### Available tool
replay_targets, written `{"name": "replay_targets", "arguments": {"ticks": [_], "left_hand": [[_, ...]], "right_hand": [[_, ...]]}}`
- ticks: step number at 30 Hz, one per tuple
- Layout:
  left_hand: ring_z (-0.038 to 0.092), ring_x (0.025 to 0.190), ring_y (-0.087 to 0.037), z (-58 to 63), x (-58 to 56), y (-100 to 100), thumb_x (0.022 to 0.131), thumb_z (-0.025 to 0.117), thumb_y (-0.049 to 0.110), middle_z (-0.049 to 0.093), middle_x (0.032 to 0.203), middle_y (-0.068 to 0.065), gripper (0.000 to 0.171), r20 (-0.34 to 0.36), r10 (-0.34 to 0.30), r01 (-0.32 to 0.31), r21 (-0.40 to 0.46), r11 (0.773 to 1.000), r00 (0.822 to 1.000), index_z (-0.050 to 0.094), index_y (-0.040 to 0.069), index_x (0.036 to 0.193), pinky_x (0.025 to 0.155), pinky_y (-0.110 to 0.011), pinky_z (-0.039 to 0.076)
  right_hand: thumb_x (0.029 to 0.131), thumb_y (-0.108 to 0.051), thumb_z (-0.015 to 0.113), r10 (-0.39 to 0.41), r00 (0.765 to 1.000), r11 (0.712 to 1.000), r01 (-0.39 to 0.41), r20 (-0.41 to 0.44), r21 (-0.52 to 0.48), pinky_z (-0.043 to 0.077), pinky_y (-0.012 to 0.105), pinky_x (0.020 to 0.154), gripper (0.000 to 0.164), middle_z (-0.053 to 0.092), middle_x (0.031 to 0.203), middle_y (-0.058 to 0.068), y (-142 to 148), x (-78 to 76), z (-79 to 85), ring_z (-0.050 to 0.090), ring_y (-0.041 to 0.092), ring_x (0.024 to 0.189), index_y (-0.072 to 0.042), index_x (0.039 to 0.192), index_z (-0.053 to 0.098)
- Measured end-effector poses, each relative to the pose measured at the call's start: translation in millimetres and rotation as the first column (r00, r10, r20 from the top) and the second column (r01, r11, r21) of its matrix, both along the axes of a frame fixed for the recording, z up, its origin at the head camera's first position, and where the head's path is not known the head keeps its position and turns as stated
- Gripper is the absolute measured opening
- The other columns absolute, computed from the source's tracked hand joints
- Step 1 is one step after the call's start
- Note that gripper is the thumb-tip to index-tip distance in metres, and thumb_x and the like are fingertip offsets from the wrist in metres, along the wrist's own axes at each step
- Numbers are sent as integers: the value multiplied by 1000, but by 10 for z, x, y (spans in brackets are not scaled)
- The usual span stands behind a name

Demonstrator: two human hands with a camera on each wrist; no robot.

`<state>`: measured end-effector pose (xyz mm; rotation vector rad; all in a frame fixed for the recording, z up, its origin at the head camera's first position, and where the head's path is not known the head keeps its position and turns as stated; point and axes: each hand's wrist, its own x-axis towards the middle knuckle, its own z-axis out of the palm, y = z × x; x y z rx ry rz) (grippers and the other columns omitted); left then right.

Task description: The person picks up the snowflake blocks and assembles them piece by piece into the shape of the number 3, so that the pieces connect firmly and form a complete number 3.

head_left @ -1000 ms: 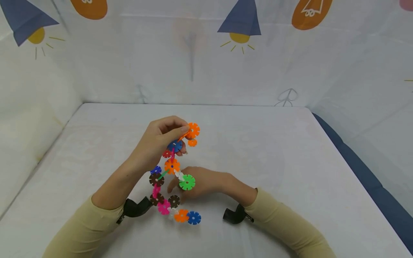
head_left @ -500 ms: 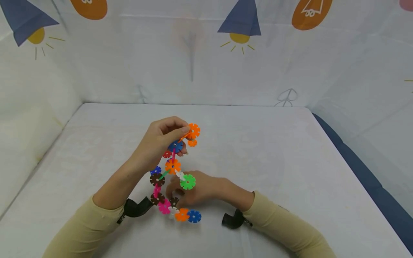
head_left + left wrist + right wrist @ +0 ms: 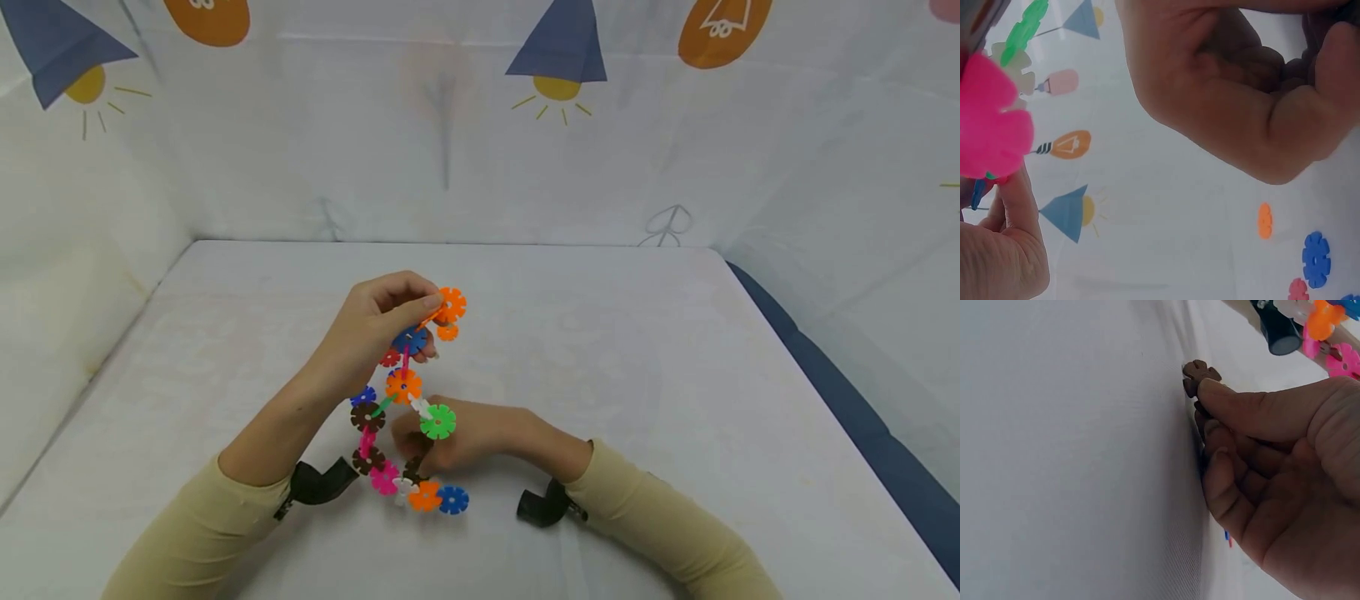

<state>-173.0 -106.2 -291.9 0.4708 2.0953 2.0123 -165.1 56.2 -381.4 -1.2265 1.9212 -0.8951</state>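
Note:
My left hand (image 3: 382,321) pinches an orange snowflake disc (image 3: 452,305) at the top of a linked chain of slotted plastic discs. Below it hang a blue disc (image 3: 410,340), another orange disc (image 3: 403,386) and a side branch ending in a green disc (image 3: 438,422). Brown and pink discs (image 3: 385,478) carry the chain down to a blue end disc (image 3: 453,500). Behind the chain, low over the table, my right hand (image 3: 465,437) pinches a brown disc (image 3: 1200,372) between thumb and fingers; its fingertips are partly hidden in the head view.
Loose orange (image 3: 1265,220), blue (image 3: 1316,259) and pinkish-red (image 3: 1298,290) discs show in the left wrist view. The white table (image 3: 637,358) reaches back to a printed cloth wall (image 3: 360,150). Black wrist devices (image 3: 543,506) hang by both sleeves.
My right hand has lowered slightly and its fingers have closed on the brown disc near the chain's bottom. The left hand and chain have shifted only a little to the right.

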Motion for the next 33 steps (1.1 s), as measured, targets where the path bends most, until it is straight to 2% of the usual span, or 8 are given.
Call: {"name": "replay_targets", "arguments": {"ticks": [7,13,16,19,23,26,29,33], "left_hand": [[64,58,-23,14,-10,19,99,61,25,64,88,-4,18,-5,-8,8,4,1000,1000,65,8,104,61,-34,59],[65,59,-23,9,-27,35,99,61,24,64,88,-4,18,-8,-16,16,11,1000,1000,65,8,104,61,-34,59],[64,60,-24,8,-29,40,99,61,26,63,88,-6,20,-9,-18,18,11,1000,1000,65,6,104,61,-35,58],[63,60,-24,4,-36,38,99,61,26,62,89,-6,22,-3,-14,14,10,1000,1000,64,5,105,61,-35,58],[64,60,-23,-2,-41,26,99,61,27,63,91,-6,22,10,-1,1,1,1000,1000,64,5,105,62,-34,58],[64,60,-22,-9,-40,17,99,61,27,62,90,-6,23,14,5,-5,-3,1000,1000,64,5,106,63,-34,58],[63,60,-22,-16,-33,7,100,60,27,62,90,-6,24,17,10,-10,-4,1000,1000,63,5,106,63,-34,58],[63,59,-22,-25,-27,-2,100,60,27,62,90,-7,23,14,22,-22,-6,1000,1000,64,5,106,63,-33,58]], "right_hand": [[87,-8,73,-90,995,994,88,34,67,54,20,75,10,68,83,-4,84,-63,5,61,3,77,-13,92,66],[87,-8,72,-108,991,990,114,-74,78,52,18,71,5,65,75,-6,185,-117,52,57,3,69,-12,88,69],[89,-12,72,-126,984,989,135,-129,61,47,17,65,9,56,69,-9,240,-147,83,52,3,65,-15,83,66],[90,-10,68,-158,977,986,164,-143,30,41,18,61,15,49,66,-10,299,-186,133,47,4,62,-19,79,63],[89,-2,63,-220,969,975,219,-115,-18,48,21,62,19,61,72,-4,393,-243,243,55,8,64,-19,82,65],[90,-3,66,-272,958,962,268,-94,-52,55,27,64,14,70,80,1,462,-276,335,66,16,71,-15,83,67],[91,-4,68,-316,945,947,309,-82,-89,58,31,65,12,72,84,1,524,-303,417,69,25,75,-13,83,67],[91,-4,67,-363,928,925,348,-88,-150,60,34,67,12,72,84,2,603,-326,523,69,27,76,-11,83,66]]}}
